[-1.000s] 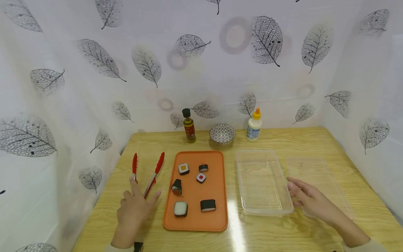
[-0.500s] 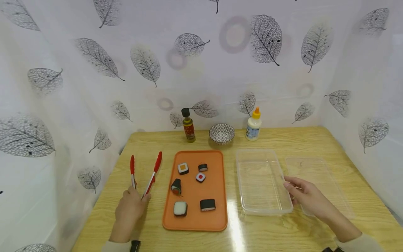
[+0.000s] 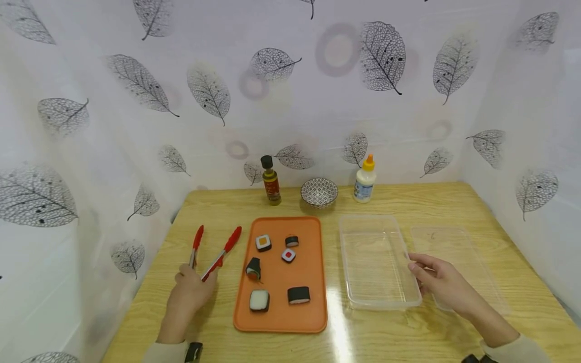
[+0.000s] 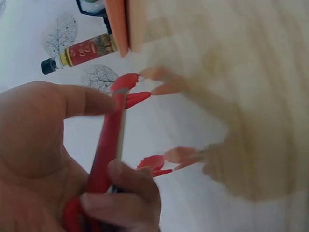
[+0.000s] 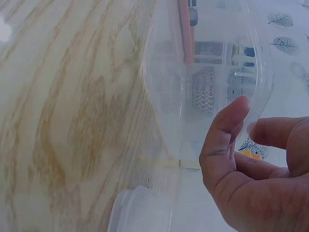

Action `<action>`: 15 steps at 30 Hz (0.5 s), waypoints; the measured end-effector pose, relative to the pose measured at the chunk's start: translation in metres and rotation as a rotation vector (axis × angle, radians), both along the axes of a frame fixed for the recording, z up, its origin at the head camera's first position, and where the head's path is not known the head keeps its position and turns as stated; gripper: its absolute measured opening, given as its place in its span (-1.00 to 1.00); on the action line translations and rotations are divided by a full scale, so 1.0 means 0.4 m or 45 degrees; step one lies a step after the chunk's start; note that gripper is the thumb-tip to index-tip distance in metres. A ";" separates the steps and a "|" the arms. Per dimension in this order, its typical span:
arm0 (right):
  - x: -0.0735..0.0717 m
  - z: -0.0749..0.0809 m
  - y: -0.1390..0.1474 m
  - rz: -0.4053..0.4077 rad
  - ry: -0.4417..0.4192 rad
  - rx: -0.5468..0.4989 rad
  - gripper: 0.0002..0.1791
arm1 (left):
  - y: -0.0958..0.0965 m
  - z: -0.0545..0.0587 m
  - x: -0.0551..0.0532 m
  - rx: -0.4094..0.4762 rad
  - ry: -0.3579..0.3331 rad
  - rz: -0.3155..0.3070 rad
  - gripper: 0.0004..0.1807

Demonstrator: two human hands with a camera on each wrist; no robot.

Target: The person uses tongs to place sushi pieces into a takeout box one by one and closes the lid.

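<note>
My left hand [image 3: 189, 295] grips red-tipped metal tongs [image 3: 218, 259] left of the orange tray. The two tong arms spread apart, tips pointing away from me. In the left wrist view, the tongs' red handle [image 4: 107, 150] runs between thumb and curled fingers. At the right, my right hand [image 3: 447, 285] pinches the right rim of a clear plastic container [image 3: 379, 305], which sits on the table. Thumb and fingertip meet at that rim in the right wrist view. Several sushi pieces lie on the orange tray [image 3: 277, 322], among them a long black-wrapped roll [image 3: 298, 295] and a white-topped piece [image 3: 259, 300].
A flat clear lid [image 3: 454, 252] lies right of the container, partly behind my right hand. Along the back stand a dark-capped sauce bottle [image 3: 271, 186], a patterned bowl [image 3: 320, 192] and a white bottle with a yellow cap [image 3: 365, 181]. Leaf-print curtain encloses the wooden table [image 3: 336, 348].
My left hand has closed around the tongs, and their tips have swung right. My right hand has moved slightly left and taken hold of the container's rim. The sushi has stayed put.
</note>
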State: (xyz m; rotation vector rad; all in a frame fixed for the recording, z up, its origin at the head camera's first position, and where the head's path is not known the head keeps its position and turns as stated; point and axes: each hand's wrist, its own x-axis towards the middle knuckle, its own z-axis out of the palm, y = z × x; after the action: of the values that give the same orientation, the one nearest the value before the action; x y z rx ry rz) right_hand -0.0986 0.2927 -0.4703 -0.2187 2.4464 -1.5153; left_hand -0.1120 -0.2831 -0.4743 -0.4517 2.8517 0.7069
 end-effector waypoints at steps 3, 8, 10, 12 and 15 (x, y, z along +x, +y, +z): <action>-0.002 0.001 -0.002 0.002 0.005 0.007 -0.36 | -0.008 0.001 -0.001 -0.080 -0.023 0.032 0.15; -0.002 0.002 -0.003 0.009 -0.003 -0.003 -0.35 | -0.023 0.016 0.001 -0.155 -0.001 0.063 0.27; -0.002 0.003 -0.004 0.008 -0.006 -0.002 -0.34 | -0.026 0.021 0.002 -0.156 0.030 0.039 0.28; -0.002 0.003 -0.004 0.005 -0.006 0.004 -0.34 | -0.027 0.025 0.001 -0.149 0.072 -0.014 0.25; -0.002 0.004 -0.004 0.001 0.000 0.015 -0.35 | -0.022 0.030 -0.003 -0.147 0.145 -0.130 0.18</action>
State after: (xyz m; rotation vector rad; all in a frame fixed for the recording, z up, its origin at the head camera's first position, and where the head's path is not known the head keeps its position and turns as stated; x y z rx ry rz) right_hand -0.0993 0.2910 -0.4685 -0.2177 2.4543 -1.5007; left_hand -0.1133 -0.2921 -0.4624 -0.2879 3.0087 0.5692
